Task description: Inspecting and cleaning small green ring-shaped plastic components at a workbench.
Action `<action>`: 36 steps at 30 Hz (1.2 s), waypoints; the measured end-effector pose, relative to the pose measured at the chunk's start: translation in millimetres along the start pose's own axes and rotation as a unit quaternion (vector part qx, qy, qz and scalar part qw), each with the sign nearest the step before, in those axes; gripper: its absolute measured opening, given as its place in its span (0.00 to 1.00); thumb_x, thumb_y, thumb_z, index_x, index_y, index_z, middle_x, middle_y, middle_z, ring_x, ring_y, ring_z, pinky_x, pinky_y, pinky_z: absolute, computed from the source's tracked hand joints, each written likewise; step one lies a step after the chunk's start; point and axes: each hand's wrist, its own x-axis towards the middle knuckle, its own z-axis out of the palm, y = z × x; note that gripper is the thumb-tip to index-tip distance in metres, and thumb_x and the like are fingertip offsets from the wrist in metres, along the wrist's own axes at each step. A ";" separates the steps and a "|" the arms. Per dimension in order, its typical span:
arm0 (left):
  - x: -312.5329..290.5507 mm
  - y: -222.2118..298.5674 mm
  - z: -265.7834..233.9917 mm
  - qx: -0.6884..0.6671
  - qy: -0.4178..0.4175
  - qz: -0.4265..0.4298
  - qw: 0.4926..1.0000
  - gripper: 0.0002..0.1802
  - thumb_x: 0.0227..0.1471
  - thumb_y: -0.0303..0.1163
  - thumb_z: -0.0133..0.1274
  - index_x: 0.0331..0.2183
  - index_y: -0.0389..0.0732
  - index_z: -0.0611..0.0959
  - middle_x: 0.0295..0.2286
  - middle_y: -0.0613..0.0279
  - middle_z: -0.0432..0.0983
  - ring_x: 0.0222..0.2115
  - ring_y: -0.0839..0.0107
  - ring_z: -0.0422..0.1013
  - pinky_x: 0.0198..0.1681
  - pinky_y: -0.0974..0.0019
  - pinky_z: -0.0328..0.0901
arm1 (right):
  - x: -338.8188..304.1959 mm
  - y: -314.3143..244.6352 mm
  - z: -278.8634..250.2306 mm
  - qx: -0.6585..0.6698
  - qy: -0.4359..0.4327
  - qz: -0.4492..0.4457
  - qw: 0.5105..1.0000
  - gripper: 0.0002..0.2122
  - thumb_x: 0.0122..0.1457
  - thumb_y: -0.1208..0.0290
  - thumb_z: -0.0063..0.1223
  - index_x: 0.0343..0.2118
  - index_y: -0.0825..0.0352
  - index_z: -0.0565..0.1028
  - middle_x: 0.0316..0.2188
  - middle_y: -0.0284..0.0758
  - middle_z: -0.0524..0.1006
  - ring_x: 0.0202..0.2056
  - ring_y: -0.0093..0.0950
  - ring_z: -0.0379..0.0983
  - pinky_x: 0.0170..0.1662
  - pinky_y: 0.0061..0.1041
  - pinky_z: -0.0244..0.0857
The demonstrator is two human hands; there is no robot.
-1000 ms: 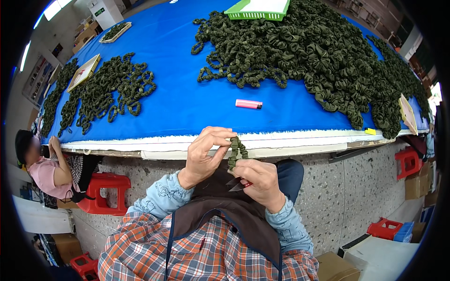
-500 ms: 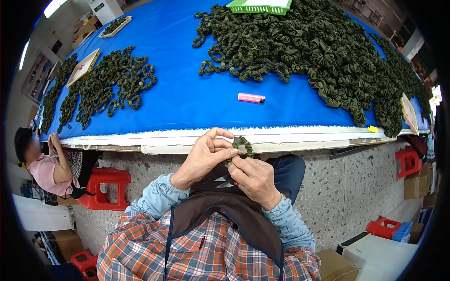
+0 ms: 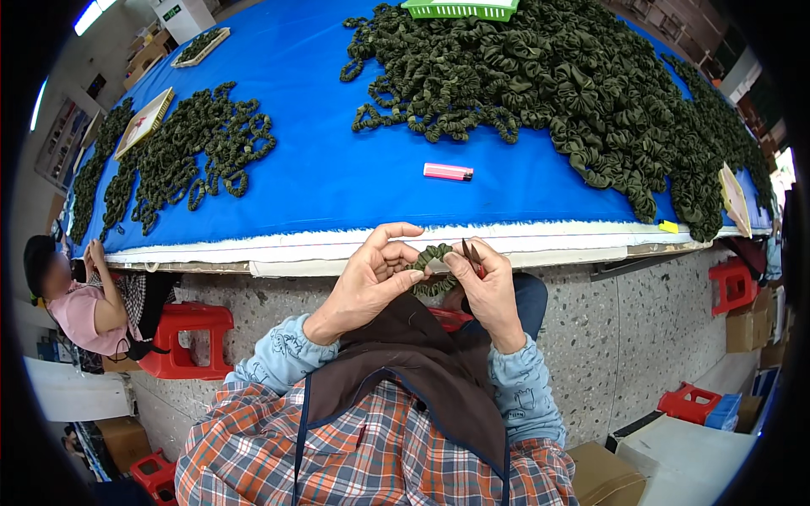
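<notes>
A dark green fabric scrunchie (image 3: 434,287) hangs as a ring between my hands, just in front of the table's near edge. My left hand (image 3: 368,274) pinches its left side with the thumb, the other fingers curled or raised behind it. My right hand (image 3: 488,289) pinches the right side with thumb and forefinger. Tucked in that same right hand is a small pair of scissors (image 3: 471,251), dark blades pointing up and a bit of red handle showing among the fingers. Most of the scissors' handle is hidden by the hand.
The blue-covered table (image 3: 337,185) bears a large heap of green scrunchies (image 3: 582,101), a smaller heap (image 3: 202,139), a pink lighter (image 3: 448,172) and a green basket (image 3: 462,10). At left, another person (image 3: 89,304) sits near a red stool (image 3: 190,337).
The scissors have swung up into view in my right hand, blades now pointing upward. That hand has shifted slightly right and up, and the scrunchie's ring has turned and shows more.
</notes>
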 end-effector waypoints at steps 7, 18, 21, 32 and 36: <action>1.7 0.1 -6.0 0.085 0.017 -0.061 0.994 0.12 0.54 0.18 0.54 0.43 0.36 0.77 0.37 0.61 0.76 0.33 0.78 0.73 0.40 0.79 0.67 | 4.0 12.3 8.0 0.006 0.057 -0.069 0.996 0.06 0.59 0.73 0.58 0.32 0.71 0.75 0.23 0.26 0.67 0.23 0.16 0.57 0.27 0.16 0.53; 14.3 -21.8 -12.0 0.043 -0.015 0.061 0.997 0.08 0.53 0.19 0.56 0.38 0.37 0.80 0.45 0.59 0.72 0.42 0.73 0.70 0.46 0.73 0.66 | -2.8 34.4 19.8 0.357 -0.012 0.169 0.919 0.04 0.58 0.72 0.59 0.33 0.67 0.78 0.23 0.24 0.67 0.22 0.15 0.56 0.26 0.13 0.52; 12.6 -25.4 -14.9 -0.037 0.013 0.030 0.999 0.08 0.52 0.20 0.56 0.37 0.38 0.80 0.44 0.58 0.73 0.45 0.69 0.69 0.53 0.67 0.63 | 1.1 17.9 35.1 0.143 0.098 0.013 0.985 0.04 0.58 0.73 0.59 0.35 0.66 0.78 0.23 0.24 0.67 0.22 0.15 0.57 0.25 0.13 0.52; 12.9 -25.1 -12.4 -0.044 0.008 0.015 0.999 0.07 0.53 0.20 0.56 0.37 0.37 0.81 0.45 0.58 0.72 0.43 0.72 0.69 0.49 0.70 0.66 | 8.0 8.0 21.9 -0.072 0.062 -0.154 0.983 0.06 0.58 0.76 0.58 0.38 0.67 0.76 0.26 0.26 0.70 0.23 0.15 0.60 0.27 0.15 0.55; 11.8 -21.6 -13.5 -0.040 0.018 0.002 0.999 0.07 0.53 0.20 0.57 0.37 0.36 0.82 0.46 0.58 0.71 0.42 0.72 0.69 0.47 0.71 0.67 | 9.2 9.9 20.6 0.161 0.104 0.040 0.981 0.05 0.57 0.76 0.57 0.37 0.67 0.76 0.29 0.29 0.72 0.25 0.17 0.62 0.29 0.17 0.58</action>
